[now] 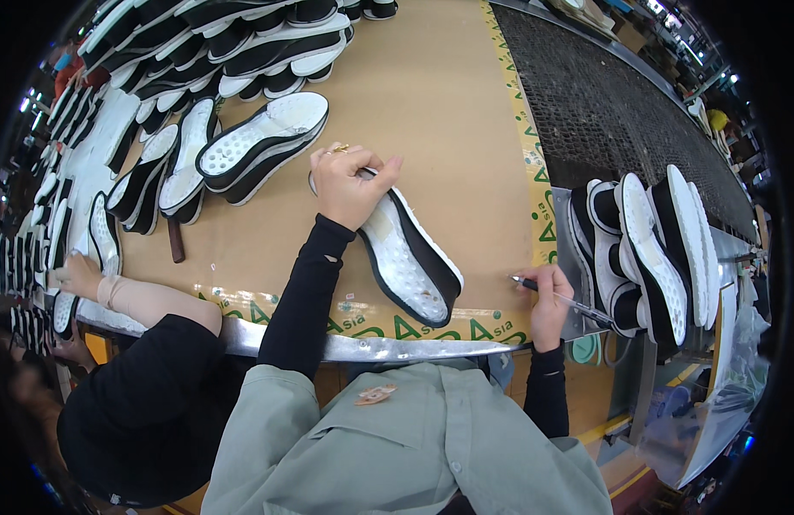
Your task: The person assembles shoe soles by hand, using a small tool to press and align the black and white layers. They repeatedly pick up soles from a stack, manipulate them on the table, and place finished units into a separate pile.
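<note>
A black-and-white shoe sole (407, 249) lies slantwise on the brown-covered table, its pale dimpled inner face turned up. My left hand (352, 184), with a ring on one finger, is closed over the sole's far end and hides most of that end. To the right of the sole, my right hand (548, 307) holds a slim pen (586, 309) with a clear barrel. Its dark tip points left, apart from the sole.
Several more soles (264, 146) lie at the left, with stacks (242, 43) behind them. A dark brown strip (175, 240) lies below. At the right stands another pile of soles (650, 257) beside a black mesh belt (629, 112). A co-worker's arm (156, 300) reaches in from the left.
</note>
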Motion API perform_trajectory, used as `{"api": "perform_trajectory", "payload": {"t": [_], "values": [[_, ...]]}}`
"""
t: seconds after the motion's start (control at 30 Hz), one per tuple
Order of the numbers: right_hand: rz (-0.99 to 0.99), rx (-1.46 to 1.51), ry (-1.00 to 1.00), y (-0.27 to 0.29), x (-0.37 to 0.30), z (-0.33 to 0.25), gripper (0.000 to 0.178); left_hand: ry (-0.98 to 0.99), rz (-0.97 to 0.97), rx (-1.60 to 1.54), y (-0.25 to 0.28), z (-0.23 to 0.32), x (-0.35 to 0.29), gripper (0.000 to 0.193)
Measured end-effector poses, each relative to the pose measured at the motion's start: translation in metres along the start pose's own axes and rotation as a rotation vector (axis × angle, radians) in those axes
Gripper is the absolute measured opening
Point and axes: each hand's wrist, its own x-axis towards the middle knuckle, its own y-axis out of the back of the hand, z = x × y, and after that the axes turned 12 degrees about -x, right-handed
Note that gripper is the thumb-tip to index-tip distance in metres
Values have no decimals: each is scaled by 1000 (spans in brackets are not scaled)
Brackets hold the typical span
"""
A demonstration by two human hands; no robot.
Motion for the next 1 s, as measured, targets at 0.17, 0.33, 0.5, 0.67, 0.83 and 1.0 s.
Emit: {"api": "perform_trajectory", "payload": {"t": [0.17, 0.33, 0.5, 0.67, 0.83, 1.0], "values": [[-70, 79, 66, -18, 10, -15, 38, 31, -8, -2, -3, -3, -9, 26], [-224, 28, 132, -41, 19, -44, 38, -23, 51, 27, -14, 1, -13, 23], [-202, 133, 7, -54, 6, -53, 26, -22, -22, 1, -20, 13, -19, 23], [-173, -19, 61, -60, 2, -52, 28, -41, -35, -4, -26, 15, -23, 21], [-186, -254, 162, -57, 7, -49, 31, -40, -19, -24, -31, 14, -24, 20], [-196, -358, 204, -54, 8, -47, 31, -42, -20, -44, -32, 14, -24, 20]]}}
